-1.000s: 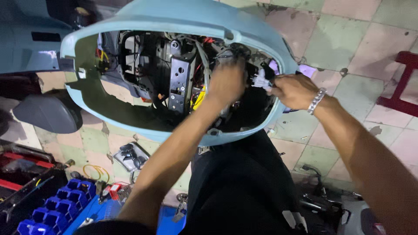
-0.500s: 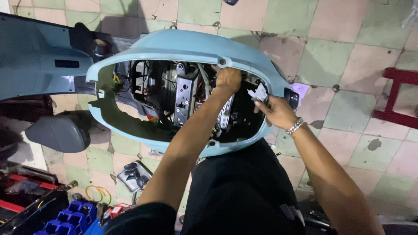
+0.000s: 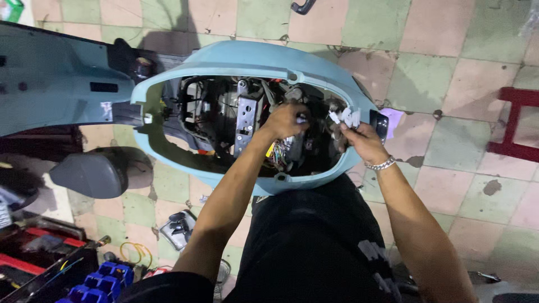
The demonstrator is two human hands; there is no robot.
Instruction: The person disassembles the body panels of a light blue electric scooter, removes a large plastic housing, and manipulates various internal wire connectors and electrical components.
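White connectors point(image 3: 347, 116) now raised in right hand point(image 3: 362, 140), beside left hand point(image 3: 286, 119).

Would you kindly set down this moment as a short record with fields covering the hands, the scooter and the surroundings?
Setting: tiled floor of pink and green squares, seen from above
Main object: light blue scooter headlight housing, opened, wiring and a metal bracket exposed
Left hand: reaching inside the housing among the wires
Right hand: at the housing's right edge, holding white wire connectors
Wrist: silver bracelet on the right arm
Nearby: black scooter seat, blue socket tray, red stool
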